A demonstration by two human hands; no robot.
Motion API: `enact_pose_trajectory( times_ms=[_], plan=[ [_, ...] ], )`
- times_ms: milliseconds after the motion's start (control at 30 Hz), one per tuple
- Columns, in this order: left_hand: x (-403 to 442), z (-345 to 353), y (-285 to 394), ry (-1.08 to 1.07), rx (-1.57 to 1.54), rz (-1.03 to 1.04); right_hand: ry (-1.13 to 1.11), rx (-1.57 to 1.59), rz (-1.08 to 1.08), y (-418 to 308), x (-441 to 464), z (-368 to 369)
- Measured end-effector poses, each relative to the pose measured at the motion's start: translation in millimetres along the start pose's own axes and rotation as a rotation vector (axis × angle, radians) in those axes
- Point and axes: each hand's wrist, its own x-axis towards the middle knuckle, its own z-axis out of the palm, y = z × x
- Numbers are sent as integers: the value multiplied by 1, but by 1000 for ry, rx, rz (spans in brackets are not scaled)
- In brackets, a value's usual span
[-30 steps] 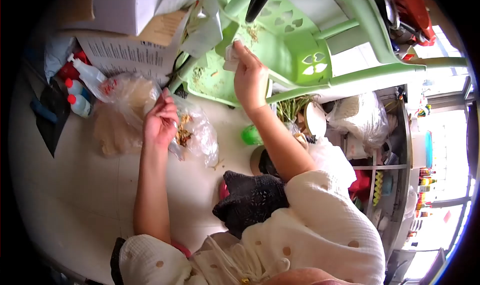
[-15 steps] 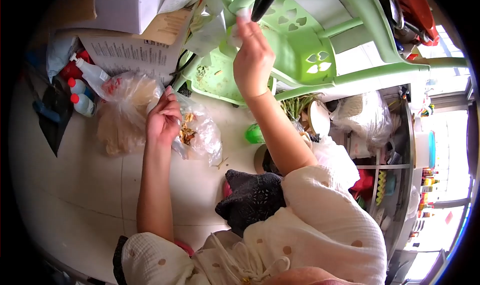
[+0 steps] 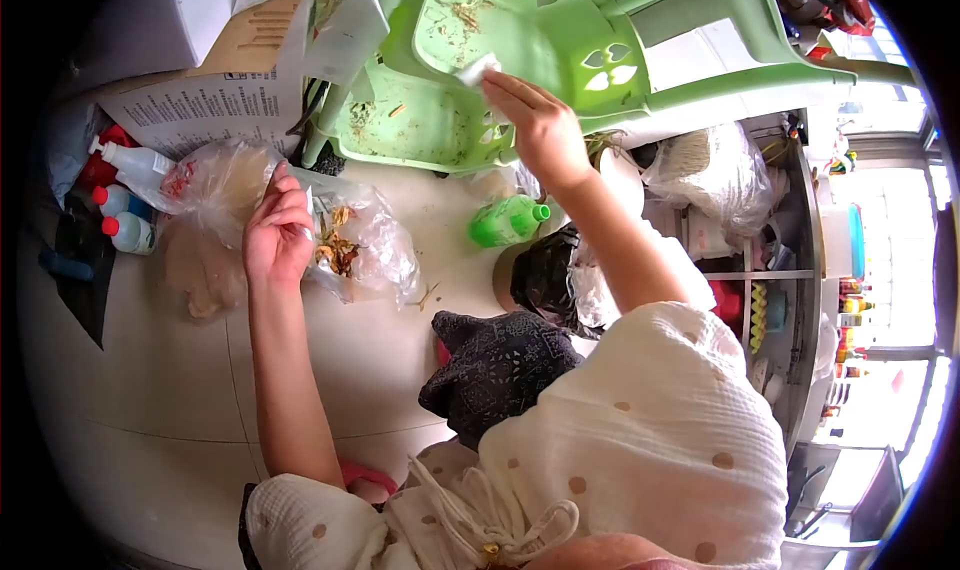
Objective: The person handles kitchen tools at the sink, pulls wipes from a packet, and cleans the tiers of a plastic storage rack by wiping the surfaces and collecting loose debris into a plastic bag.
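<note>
My right hand [image 3: 548, 138] pinches a folded white tissue [image 3: 480, 68] against the green plastic shelf rack [image 3: 590, 30], at the edge of its upper tier. Dry plant bits and dirt lie on both of the rack's tiers. My left hand [image 3: 279, 232] is palm up with curled fingers, beside a clear plastic bag [image 3: 385, 255] of dry brown scraps [image 3: 338, 250]. A bit of white shows at those fingers, but what they hold is unclear. Behind this hand is a knotted plastic bag [image 3: 205, 260] with brownish contents.
A green bottle [image 3: 508, 222] lies by a bin lined with a black bag [image 3: 545, 280]. White bottles [image 3: 130, 232] with red caps and a pump bottle [image 3: 135, 160] stand left. Cardboard boxes [image 3: 200, 105] are at upper left; a loaded shelf unit [image 3: 790, 300] is right.
My right hand has moved down and right across the rack with the tissue. The view has shifted, showing more of the green bottle and bin. My left hand keeps its curled pose by the bag.
</note>
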Motion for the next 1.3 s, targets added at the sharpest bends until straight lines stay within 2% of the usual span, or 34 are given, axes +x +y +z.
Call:
enact_pose_trajectory(
  times_ms=[167, 200, 233, 300, 400, 500, 567, 633, 733, 933, 1000, 1067, 1133, 1300],
  plan=[
    [1, 0, 0, -8, -8, -2, -460, -339, 119, 36, -29, -42],
    [1, -2, 1, -6, -8, -5, -646, -402, 192, 41, -24, -51],
    [0, -2, 1, -6, -8, -3, -834, -554, 159, 42, -16, -61],
    [-1, 0, 1, -5, -3, -3, -758, -660, 77, 59, -8, -74],
    [-1, -2, 2, -20, -8, -16, -621, -701, 166, 116, 25, -98],
    [-1, -1, 1, -39, -17, -37, -560, -701, 278, 172, 55, -83],
    [-2, 2, -3, -50, -14, -38, -652, -811, 298, 262, 62, -43],
    [-3, 1, -2, -67, -13, -44, -762, -853, 325, 288, 69, -19],
    [-4, -3, 2, -91, -20, -61, -848, -727, 447, 304, 73, -5],
    [-1, -1, 4, -78, -7, -37, -719, -220, 823, 339, 53, 6],
    [1, -1, 2, -82, 0, -43, -841, -300, 705, 350, 51, 8],
    [4, -3, 2, -78, 14, -31, -1239, -721, 174, 300, 68, -6],
    [4, -2, 2, -75, 7, -35, -1374, -895, -91, 254, 68, -16],
    [2, 0, 1, -71, -18, -40, -1193, -775, 56, 200, 50, -37]
  ],
)
